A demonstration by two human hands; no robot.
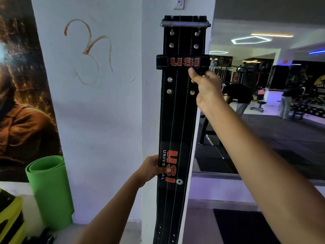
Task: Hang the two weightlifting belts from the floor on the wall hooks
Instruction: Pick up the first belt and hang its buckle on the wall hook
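Right forearm fills lower right of frame, right hand (204,85) pinching the right edge of the black belt (177,120) just under its USI loop (182,61) — grip clamped on the belt. Left hand (152,169) at lower centre, thumb across the belt's printed logo, also clamped on it. Belt runs vertical at centre against the white wall corner (147,103), metal buckle (185,24) at top. Green rolled mat (49,189) lower left. Mirror (263,85) right.

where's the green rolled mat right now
In the head view the green rolled mat stands upright at lower left against the white wall, just below the poster and left of the black belt the hands hold.
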